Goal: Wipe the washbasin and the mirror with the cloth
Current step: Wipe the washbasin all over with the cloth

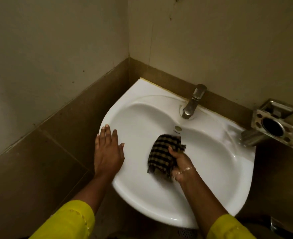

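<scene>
so the white washbasin (159,200) sits in a tiled corner, back edge against the wall. A metal tap (193,102) stands on its back ledge. Down in the bowl there's a black-and-tan checked cloth (163,152) bunched up under the right hand (180,163), which grips it. The left hand (107,152) lies flat on the left rim, fingers spread.

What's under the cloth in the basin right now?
The cloth lies on the basin floor, gripped by the right hand. White bowl surrounds it; the drain isn't visible and may be covered.
</scene>
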### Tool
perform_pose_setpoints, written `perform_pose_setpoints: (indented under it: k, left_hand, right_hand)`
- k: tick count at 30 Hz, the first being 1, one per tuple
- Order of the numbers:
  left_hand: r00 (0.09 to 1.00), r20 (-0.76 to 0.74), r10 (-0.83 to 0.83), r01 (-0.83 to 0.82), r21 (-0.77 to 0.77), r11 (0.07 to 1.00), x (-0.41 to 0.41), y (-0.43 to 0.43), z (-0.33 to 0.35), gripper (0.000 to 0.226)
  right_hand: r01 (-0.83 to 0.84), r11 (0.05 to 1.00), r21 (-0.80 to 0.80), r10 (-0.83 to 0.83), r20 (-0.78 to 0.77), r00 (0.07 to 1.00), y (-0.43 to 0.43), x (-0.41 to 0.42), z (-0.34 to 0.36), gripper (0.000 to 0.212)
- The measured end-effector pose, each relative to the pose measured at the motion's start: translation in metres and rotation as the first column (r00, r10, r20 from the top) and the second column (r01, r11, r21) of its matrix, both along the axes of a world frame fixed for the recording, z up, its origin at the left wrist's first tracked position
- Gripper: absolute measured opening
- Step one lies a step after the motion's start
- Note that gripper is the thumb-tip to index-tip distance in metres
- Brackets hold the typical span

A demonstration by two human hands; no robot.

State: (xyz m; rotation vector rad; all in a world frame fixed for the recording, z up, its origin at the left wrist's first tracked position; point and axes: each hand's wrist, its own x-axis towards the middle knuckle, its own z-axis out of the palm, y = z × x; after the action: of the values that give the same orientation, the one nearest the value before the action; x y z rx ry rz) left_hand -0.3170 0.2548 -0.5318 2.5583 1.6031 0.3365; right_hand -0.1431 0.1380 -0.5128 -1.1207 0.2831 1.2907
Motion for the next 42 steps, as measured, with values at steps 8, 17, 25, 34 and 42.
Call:
perform_pose_setpoints:
  k: [8, 17, 25, 34, 42]
  left_hand:
    - [1.000, -0.016, -0.002, 0.002, -0.002, 1.000, -0.001, 0.001, 0.000, 0.062]
    - [1.000, -0.001, -0.005, 0.005, 0.006, 1.000, -0.001, 0.001, 0.001, 0.055]
    - [1.000, 0.006, -0.003, 0.003, -0.018, 1.000, -0.001, 0.000, 0.002, 0.052]
    - [0.999, 0.045, -0.027, 0.027, -0.005, 1.000, -0.002, 0.001, 0.002, 0.049]
    - [0.998, 0.057, -0.039, 0.039, 0.005, 0.999, -0.002, 0.000, 0.001, 0.047]
  right_hand:
    - [-0.248, 0.968, 0.028, -0.020, 0.999, 0.037, 0.102, 0.011, 0.030, 0.050]
    - [0.178, 0.537, -0.825, -0.001, -0.212, -0.977, 0.116, 0.066, -0.047, 0.028]
    - [0.193, 0.390, -0.900, -0.008, -0.213, -0.977, 0.074, 0.081, -0.044, 0.011]
    - [0.103, 0.298, -0.949, 0.033, -0.098, -0.995, 0.029, 0.115, -0.054, 0.062]
    - [-0.049, -0.021, -0.999, 0.521, 0.031, -0.853, -0.005, 0.089, -0.058, 0.056]
